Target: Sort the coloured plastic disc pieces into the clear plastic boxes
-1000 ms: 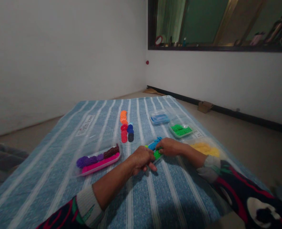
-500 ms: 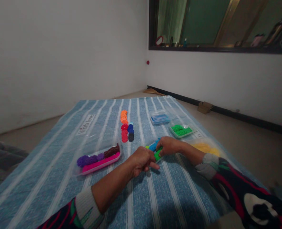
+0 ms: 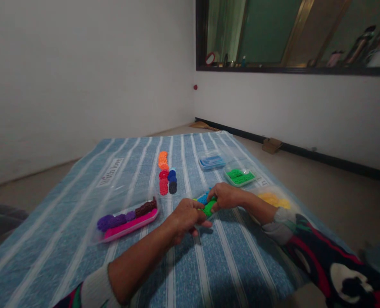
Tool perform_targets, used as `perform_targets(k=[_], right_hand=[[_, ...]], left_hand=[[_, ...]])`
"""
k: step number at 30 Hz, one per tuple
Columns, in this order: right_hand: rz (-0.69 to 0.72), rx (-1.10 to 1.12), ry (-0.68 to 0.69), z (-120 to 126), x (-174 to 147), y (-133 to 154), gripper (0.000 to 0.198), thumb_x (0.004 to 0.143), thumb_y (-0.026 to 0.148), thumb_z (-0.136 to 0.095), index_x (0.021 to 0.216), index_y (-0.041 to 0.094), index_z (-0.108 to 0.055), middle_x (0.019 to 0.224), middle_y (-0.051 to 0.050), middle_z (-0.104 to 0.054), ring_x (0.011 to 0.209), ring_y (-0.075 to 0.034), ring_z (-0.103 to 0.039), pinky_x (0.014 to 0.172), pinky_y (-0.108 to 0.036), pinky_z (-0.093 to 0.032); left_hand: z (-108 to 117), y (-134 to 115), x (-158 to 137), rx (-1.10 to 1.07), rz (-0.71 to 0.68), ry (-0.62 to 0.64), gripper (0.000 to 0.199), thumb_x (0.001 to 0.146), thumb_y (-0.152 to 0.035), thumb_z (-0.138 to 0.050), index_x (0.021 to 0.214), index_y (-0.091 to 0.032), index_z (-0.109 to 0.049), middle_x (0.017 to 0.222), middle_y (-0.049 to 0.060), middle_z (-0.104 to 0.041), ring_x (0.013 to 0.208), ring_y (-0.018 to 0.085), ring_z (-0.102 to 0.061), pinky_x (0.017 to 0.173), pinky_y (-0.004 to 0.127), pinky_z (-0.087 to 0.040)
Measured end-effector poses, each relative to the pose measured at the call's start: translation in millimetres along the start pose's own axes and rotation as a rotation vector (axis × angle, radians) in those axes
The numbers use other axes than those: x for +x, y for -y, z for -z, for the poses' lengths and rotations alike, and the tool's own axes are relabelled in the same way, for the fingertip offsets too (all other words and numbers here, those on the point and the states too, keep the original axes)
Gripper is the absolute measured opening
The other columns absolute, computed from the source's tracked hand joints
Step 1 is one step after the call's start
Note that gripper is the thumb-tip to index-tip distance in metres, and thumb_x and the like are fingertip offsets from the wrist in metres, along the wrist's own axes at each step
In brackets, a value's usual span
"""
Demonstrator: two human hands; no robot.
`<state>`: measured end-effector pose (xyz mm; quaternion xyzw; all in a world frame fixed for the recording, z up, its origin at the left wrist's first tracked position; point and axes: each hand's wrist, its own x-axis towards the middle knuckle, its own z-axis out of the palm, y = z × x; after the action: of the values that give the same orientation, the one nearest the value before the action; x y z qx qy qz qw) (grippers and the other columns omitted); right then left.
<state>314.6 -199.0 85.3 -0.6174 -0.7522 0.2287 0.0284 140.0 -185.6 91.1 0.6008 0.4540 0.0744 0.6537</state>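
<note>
The right hand (image 3: 213, 202) pinches the green piece (image 3: 208, 208), fingers nearly together; beside it the left hand (image 3: 187, 217) sits half-open, its grip hidden from me.

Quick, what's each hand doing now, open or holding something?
Left hand: partly curled beside the bumpy green piece; grip can't be told.
Right hand: bent at the green piece's right end; grip can't be told.
</note>
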Motion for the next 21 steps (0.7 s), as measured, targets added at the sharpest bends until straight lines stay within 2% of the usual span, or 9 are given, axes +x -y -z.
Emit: perform_targets(k=[5,11,16,21], right_hand=[[0.02,0.007,-0.066,10.8,-3.4,-0.4,0.032,0.067,0.023,-0.073,0.099,0.016,-0.074,0.079,0.0,-0.07,0.069,-0.011,-0.056,0.059,-0.019,-0.035],[-0.005,0.027,-0.128,24.1,-9.0,-16.6,0.034,0.065,0.021,-0.074,0.099,0.015,-0.074,0.077,0.0,-0.069,0.069,-0.012,-0.056,0.059,-0.019,-0.035],[-0.057,0.029,-0.207,40.5,-16.8,-47.2,0.031,0.065,0.022,-0.074,0.096,0.016,-0.074,0.076,0.001,-0.068,0.069,-0.011,-0.057,0.06,-0.019,-0.036],[-0.168,-0.037,-0.255,67.4,-21.1,-95.6,0.033,0.064,0.026,-0.075,0.096,0.018,-0.075,0.078,0.001,-0.07,0.07,-0.012,-0.059,0.06,-0.019,-0.037]], left_hand=[[0.5,-13.2,-2.4,0.032,-0.037,-0.039,0.019,0.054,-0.015,-0.062,0.073,-0.013,-0.063,0.07,0.004,-0.064,0.079,0.021,-0.066,0.037,0.018,-0.035],[-8.4,-32.0,11.9,0.094,-0.055,-0.051,0.014,0.052,-0.012,-0.065,0.066,-0.013,-0.063,0.063,0.002,-0.062,0.064,0.017,-0.059,0.042,0.022,-0.042],[-26.1,-56.9,37.6,0.151,-0.128,-0.056,0.01,0.057,-0.009,-0.063,0.066,-0.012,-0.064,0.062,0.003,-0.063,0.068,0.019,-0.062,0.046,0.024,-0.048],[-52.0,-89.9,83.9,0.243,-0.214,-0.05,0.007,0.06,-0.005,-0.063,0.063,-0.012,-0.061,0.061,0.001,-0.062,0.071,0.019,-0.065,0.052,0.024,-0.053]])
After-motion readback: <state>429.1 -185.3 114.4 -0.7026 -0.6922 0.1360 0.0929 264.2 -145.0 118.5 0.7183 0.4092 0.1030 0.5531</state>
